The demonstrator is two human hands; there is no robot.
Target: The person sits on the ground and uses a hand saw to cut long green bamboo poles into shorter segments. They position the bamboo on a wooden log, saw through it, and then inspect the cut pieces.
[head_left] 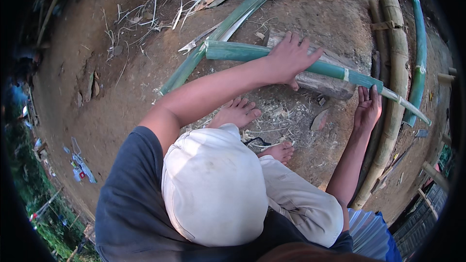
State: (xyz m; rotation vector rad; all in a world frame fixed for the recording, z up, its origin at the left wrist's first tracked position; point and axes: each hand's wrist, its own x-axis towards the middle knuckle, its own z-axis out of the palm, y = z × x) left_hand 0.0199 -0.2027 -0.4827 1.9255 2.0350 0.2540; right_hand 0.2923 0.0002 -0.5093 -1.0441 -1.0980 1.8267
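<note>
The left hand (290, 58), in the upper middle of the frame, is clamped over a green, smooth bamboo pole (252, 51), fingers spread across the top and thumb tucked underneath, partly hidden. The right hand (367, 107), at right of centre, lies open, fingertips touching the same pole's thinner, pale-ringed end. The pole runs from upper centre down to the right, resting across a rough grey wooden log block (323, 83) whose middle it hides. Below, two bare feet (239, 112) stand on brown packed earth (97, 82) littered with pale shavings. A dry tan bamboo stem (394, 87) runs along the right. A white-trousered knee (213, 184) hides the lower ground.
</note>
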